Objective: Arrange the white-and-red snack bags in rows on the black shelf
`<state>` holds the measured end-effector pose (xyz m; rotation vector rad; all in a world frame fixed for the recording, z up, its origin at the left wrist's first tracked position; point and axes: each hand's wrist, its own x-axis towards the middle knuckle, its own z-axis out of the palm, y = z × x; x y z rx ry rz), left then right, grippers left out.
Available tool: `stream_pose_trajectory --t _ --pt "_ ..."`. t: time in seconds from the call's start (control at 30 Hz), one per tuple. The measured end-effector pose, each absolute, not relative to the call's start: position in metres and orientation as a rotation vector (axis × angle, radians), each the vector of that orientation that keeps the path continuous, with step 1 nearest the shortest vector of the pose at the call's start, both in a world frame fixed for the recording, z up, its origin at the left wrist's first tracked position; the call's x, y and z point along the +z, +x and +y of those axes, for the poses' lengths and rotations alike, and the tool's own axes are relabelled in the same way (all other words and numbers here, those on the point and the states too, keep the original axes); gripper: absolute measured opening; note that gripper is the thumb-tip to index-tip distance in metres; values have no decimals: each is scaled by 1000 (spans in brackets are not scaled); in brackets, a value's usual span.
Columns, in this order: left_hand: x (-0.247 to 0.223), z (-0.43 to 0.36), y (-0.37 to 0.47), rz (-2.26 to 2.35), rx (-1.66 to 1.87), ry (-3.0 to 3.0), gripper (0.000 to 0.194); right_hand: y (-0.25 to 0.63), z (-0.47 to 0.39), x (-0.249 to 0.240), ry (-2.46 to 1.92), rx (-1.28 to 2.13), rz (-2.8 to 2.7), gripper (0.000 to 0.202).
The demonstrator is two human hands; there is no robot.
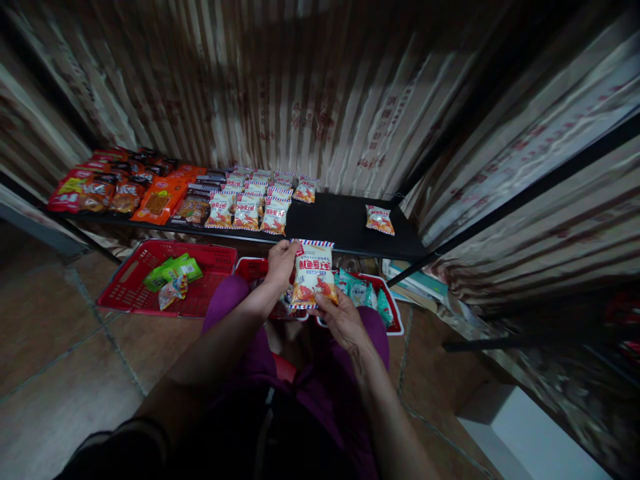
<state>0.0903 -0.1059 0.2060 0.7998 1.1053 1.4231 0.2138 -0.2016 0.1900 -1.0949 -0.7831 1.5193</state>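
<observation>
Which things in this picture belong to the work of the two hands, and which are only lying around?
Seem to belong:
- left hand and right hand
- held packet
- similar-looking packets
- black shelf

Seem just lying about:
- green packets in the left red basket
- teal packets
- white box on the floor

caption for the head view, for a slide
Both hands, left and right, hold an upright snack packet before a black shelf of bagged snacks, red baskets below.
</observation>
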Motion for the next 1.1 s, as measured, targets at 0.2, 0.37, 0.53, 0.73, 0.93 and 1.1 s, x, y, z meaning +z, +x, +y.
stream_pose_trajectory --t 0.2,0.37,0.53,0.73,0.93,1.1 --pt "206 -129 86 1062 1127 718 36 211 -196 178 -1116 1405 -664 39" --pt "189 -153 87 907 997 771 38 211 -191 167 -1138 1341 -619 38" --pt "175 -156 88 880 1053 717 41 216 -188 165 -1231 1328 -747 44" --pt "163 -153 85 851 1066 698 47 236 -174 180 -1250 1197 -666 45" --pt "153 -158 85 817 1032 729 49 245 -152 186 -1224 1087 -574 38" --pt "149 -160 85 796 1021 745 53 244 -145 175 -1278 989 -494 30"
